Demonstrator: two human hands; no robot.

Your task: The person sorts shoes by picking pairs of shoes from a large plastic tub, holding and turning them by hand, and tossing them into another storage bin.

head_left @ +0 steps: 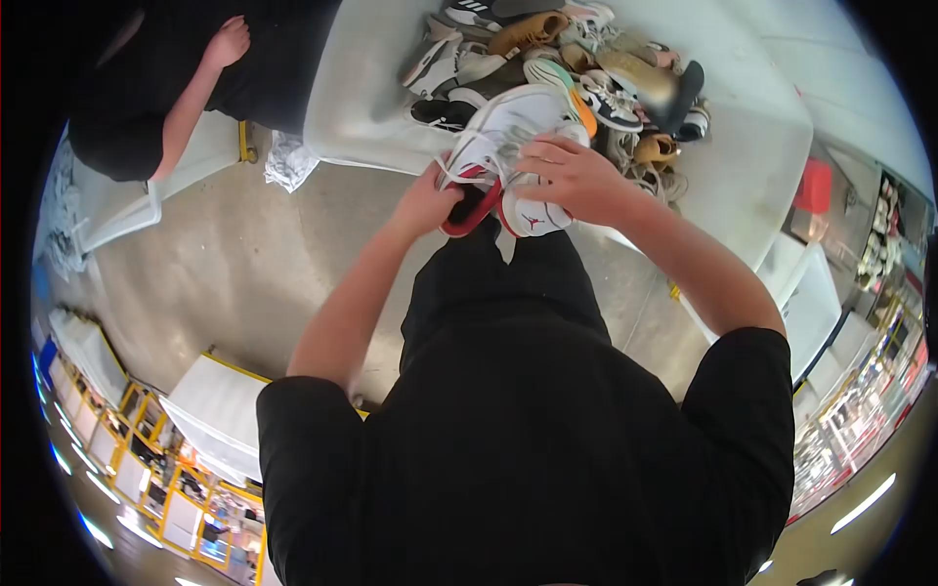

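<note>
My left hand (426, 203) grips a white sneaker (481, 137) with a red lining, its thumb at the collar opening. White laces hang loose over that shoe's tongue. Beside it is a second white sneaker (535, 219) with red trim and a small red emblem at the heel. My right hand (578, 183) is closed around this second shoe, fingers across its upper. Both sneakers are side by side, toes pointing away from me, above the near edge of a large white bin (362, 107). The toe ends overlap in view, so part of the second shoe is hidden.
Inside the bin lies a heap of mixed shoes, including a tan boot (630, 78) and a brown shoe (528, 33). Another person's arm (191, 112) is at the upper left. White plastic (289, 161) lies near the bin. A white cart (217, 405) stands behind me on the left.
</note>
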